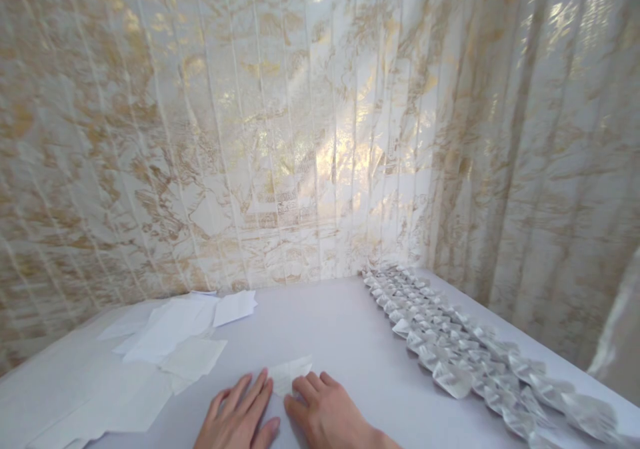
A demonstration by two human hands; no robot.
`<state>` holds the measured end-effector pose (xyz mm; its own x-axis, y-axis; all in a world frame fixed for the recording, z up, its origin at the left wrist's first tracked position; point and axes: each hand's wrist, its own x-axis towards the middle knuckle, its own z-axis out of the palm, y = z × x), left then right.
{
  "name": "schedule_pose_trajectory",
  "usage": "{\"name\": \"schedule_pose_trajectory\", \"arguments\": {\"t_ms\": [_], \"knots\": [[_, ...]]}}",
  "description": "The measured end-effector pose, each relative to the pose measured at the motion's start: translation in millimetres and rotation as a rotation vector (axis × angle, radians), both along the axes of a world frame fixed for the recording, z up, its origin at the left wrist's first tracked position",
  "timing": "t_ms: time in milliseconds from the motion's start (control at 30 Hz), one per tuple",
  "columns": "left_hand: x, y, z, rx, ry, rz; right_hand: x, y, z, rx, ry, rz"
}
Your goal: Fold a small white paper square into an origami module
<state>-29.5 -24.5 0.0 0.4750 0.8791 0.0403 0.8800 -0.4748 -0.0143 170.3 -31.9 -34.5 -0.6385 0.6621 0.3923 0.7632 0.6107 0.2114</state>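
Note:
A small piece of thin white paper (290, 373), with faint crease-like lines, lies on the white table between my hands. On its left side my left hand (239, 414) rests palm down, fingers stretched out and the index fingertip at the paper's edge. My right hand (333, 414) is at the lower right of the paper, its fingers bent, close together and pressed on the edge. The near part of the paper is hidden by my right fingers.
Loose white sheets (173, 326) lie overlapping on larger pale paper (95, 396) at the left. Rows of folded paper pieces (450, 342) run along the table's right side. A patterned, shiny curtain (280, 136) hangs behind and to the right of the white table (320, 316).

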Motion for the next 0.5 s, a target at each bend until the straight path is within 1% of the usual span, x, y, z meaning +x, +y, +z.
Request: {"name": "schedule_pose_trajectory", "arguments": {"t_ms": [133,167,200,300,333,400,500], "knots": [[-10,9,1.9,0.099,0.035,0.147,-1,0,-3.2,0.013,0.015,-0.006],[-10,9,1.4,0.098,0.027,0.149,-2,0,-4.2,0.02,0.023,-0.008],[-9,8,0.6,0.074,0.009,0.12,-2,0,-5.1,0.026,0.031,-0.011],[0,2,-3.1,-0.071,-0.06,-0.052,-3,-2,-7.1,0.027,0.047,-0.03],[3,1,-5.0,-0.101,-0.075,-0.091,-3,-3,-7.5,0.025,0.055,-0.038],[6,0,-9.8,-0.104,-0.095,-0.126,-4,-4,-8.5,0.018,0.075,-0.05],[1,3,-18.2,-0.014,-0.101,-0.224,-4,-4,-11.3,0.034,0.112,-0.057]]}}
